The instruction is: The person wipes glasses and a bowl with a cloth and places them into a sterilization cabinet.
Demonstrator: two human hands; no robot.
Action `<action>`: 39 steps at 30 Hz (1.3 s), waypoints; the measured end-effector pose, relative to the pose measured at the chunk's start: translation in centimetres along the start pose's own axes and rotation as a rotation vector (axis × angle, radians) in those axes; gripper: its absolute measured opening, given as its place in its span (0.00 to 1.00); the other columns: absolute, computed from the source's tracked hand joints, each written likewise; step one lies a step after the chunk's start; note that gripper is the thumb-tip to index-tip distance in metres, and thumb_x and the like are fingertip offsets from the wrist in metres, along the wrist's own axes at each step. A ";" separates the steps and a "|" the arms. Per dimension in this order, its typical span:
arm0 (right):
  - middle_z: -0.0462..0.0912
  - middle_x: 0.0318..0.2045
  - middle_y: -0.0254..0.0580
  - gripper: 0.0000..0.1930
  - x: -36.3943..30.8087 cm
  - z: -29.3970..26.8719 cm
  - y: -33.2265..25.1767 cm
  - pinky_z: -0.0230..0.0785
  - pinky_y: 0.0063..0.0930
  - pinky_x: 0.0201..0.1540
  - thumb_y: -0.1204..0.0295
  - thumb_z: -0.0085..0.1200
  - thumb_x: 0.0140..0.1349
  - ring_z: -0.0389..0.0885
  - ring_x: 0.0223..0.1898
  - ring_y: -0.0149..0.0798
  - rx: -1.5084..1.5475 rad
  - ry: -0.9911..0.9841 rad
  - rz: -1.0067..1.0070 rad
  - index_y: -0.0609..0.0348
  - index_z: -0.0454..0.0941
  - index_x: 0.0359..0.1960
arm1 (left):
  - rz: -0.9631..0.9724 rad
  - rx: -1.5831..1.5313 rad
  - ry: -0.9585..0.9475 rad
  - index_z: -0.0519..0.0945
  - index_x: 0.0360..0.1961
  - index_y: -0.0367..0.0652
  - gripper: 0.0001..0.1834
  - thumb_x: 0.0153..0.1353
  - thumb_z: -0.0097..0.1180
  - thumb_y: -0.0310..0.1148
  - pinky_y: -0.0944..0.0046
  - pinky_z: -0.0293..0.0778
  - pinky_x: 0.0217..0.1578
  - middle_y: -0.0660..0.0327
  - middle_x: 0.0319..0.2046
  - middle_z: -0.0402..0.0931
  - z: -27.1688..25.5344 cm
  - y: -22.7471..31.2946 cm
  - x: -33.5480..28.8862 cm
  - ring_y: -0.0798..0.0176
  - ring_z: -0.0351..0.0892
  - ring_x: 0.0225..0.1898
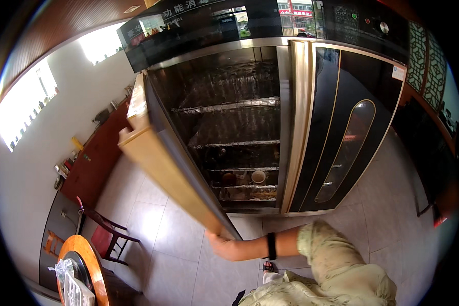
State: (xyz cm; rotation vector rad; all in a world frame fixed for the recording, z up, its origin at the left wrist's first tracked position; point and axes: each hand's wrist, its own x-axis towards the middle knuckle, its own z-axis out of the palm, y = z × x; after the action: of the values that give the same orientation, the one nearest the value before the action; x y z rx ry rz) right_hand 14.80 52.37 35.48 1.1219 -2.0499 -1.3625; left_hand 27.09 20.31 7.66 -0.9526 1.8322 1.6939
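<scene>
Grip: one hand [220,244] is on the lower corner of the open cabinet door [166,168], fingers curled around its edge, low centre of the frame. The forearm runs in from the right with a black wristband [272,246] on it. It comes off a pale green sleeve [336,255] at lower right, so I read it as the right arm reaching across; can't be fully sure. The other hand is out of view.

Head view:
- Door is swung out to the left, seen edge-on. Tan outer face, metal inner edge. It runs from upper centre-left down to the hand.
- Cabinet [229,127] is tall and open, filling the centre. Inside walls are dark, and the wire shelves look foil-lined.
- Upper shelves look bare. A lower shelf carries a pale cup [258,176], mouth showing, with a darker round vessel [229,179] just beside it on the left. The bottom shelf holds more items, too dim to tell apart.
- Right-hand door [347,132] is closed: black glass with a long oval window and a gold frame.
- Floor [158,229] is pale grey tile.
- Red chair [104,234] stands at lower left, well apart from the hand.
- Round wooden worktop [98,270] sits at the bottom left edge, with a plastic-wrapped bundle [65,269] on it.
- Dark red sideboard [94,163] stands along the left wall, small items on top.
</scene>
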 end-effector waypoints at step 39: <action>0.68 0.52 0.40 0.44 -6.4 10.6 -18.8 0.69 0.37 0.51 0.60 0.67 0.53 0.70 0.52 0.34 3.192 0.096 1.263 0.54 0.50 0.65 | -0.026 -0.449 -0.538 0.70 0.30 0.49 0.14 0.66 0.53 0.45 0.74 0.52 0.22 0.73 0.22 0.60 18.8 21.8 -8.7 0.77 0.53 0.21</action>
State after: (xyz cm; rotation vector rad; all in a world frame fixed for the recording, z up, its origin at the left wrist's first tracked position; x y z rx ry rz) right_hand 18.15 59.93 14.56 0.3225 1.3543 -2.3480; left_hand 14.17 40.31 26.07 -0.5849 1.1132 2.1339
